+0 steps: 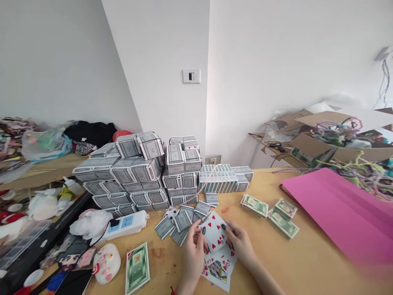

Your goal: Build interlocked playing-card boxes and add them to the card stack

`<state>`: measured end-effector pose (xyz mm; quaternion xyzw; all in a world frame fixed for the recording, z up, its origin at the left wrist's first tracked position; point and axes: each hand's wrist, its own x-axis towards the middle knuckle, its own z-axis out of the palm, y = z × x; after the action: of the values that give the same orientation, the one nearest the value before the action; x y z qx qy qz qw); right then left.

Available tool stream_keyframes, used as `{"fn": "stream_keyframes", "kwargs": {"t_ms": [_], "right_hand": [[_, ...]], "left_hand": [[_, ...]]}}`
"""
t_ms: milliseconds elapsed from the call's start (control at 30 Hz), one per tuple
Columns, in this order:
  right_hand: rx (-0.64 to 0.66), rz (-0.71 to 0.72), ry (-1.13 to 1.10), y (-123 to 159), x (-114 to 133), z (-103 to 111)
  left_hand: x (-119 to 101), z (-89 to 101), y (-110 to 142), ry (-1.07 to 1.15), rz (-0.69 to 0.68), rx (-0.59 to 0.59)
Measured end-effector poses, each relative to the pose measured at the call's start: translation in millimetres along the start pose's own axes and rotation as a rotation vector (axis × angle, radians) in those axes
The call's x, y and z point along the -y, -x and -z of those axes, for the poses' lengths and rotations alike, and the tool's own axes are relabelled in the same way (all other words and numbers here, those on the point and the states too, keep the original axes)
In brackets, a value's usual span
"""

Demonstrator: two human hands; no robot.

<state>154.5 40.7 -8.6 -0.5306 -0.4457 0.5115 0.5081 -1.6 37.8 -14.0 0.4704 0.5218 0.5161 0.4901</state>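
Both hands pinch a playing card (213, 232) with red hearts on its face, held tilted over the table. My left hand (194, 253) grips its left edge with thumb and fingers; on the opposite edge, my right hand (241, 242) closes its thumb and fingers. Under it lie more face-up cards, among them a picture card (217, 270). Left of and behind my hands is a loose heap of small grey-patterned folded cards (183, 221), with one folded card (211, 199) apart. Behind that rise stacked blocks (138, 176) of grey-backed cards.
Green banknote-patterned card decks lie at left (137, 268) and right (254, 205). A white power strip (125, 225), a round white plush-like item (107, 263) and clutter fill the left side. A pink sheet (340, 217) and yarn (359, 168) are at right.
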Motion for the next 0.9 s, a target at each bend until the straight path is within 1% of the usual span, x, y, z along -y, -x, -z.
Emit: {"fn": "stream_keyframes", "kwargs": {"t_ms": [100, 167, 300, 400, 533, 567, 633, 700, 767, 833, 900], "right_hand": [[0.057, -0.037, -0.015, 5, -6, -2], [0.079, -0.036, -0.015, 8, -8, 0], [0.097, -0.002, -0.033, 9, -9, 3], [0.091, -0.003, -0.09, 6, -13, 4], [0.074, -0.039, -0.201, 1, -16, 5], [0.082, -0.054, -0.236, -1, -16, 5], [0.116, -0.092, -0.324, -6, -12, 7], [0.14, -0.134, -0.413, -13, -6, 9], [0.132, -0.154, -0.463, -23, 1, 10], [0.11, -0.129, -0.466, -33, 9, 10], [0.092, -0.08, -0.447, -42, 15, 7]], "left_hand": [[-1, -0.3, 1, 0.028, 0.005, 0.01], [-1, -1.2, 0, 0.044, 0.02, 0.012], [-3, -4.7, -2, 0.071, 0.056, -0.001], [-7, -8.3, -2, 0.083, 0.08, -0.009], [-14, -14.6, -1, 0.023, 0.099, 0.125], [-15, -16.9, -1, 0.005, 0.099, 0.136], [-19, -23.0, -3, 0.005, 0.088, 0.085], [-23, -31.7, -9, 0.058, 0.078, -0.008], [-27, -43.2, -17, 0.129, 0.086, -0.096], [-29, -56.6, -27, 0.195, 0.105, -0.16], [-30, -69.8, -35, 0.245, 0.123, -0.189]]}}
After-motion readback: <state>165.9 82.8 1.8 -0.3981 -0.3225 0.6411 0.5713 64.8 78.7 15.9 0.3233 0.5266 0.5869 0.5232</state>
